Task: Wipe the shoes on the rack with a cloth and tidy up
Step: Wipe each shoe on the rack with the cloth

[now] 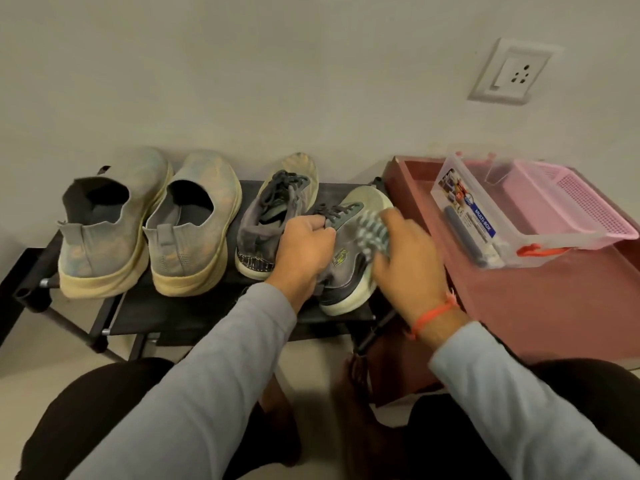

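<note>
Several shoes stand on a low black rack. Two pale slip-on shoes, one at the far left and its mate beside it, point toward the wall. Right of them is a grey laced sneaker. My left hand grips the collar and laces of the rightmost grey sneaker. My right hand presses a grey-and-white checked cloth against that sneaker's outer side; the cloth is blurred.
A reddish low table adjoins the rack on the right. On it sits a clear plastic multi-box with an orange latch and a pink basket. A wall socket is above. My knees fill the foreground.
</note>
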